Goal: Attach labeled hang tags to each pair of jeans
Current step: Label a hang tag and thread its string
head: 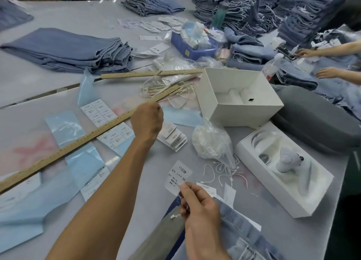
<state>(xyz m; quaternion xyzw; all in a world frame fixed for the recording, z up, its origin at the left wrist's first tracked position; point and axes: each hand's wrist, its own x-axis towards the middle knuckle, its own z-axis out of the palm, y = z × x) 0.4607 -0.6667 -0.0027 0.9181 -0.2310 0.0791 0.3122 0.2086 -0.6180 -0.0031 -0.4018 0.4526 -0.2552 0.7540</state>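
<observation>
My right hand (197, 201) pinches the lower edge of a white tag (178, 175) printed "1103#" and "XS", holding it just above a pair of light blue jeans (244, 234) at the table's near edge. A small white string fastener (175, 216) lies by my right thumb. My left hand (147, 121) reaches forward over the long wooden ruler (78, 142), its fingers curled beside the tangle of white strings (170, 91). What they hold is hidden. Label sheets (99, 113) lie under the ruler.
Blank tags (174, 137) and a bag of white strings (211, 144) lie in the middle. An open white box (207, 95) and a device tray (283, 173) stand at the right. Folded jeans (68, 50) are piled at the back; another person's hands (328, 72) work at the far right.
</observation>
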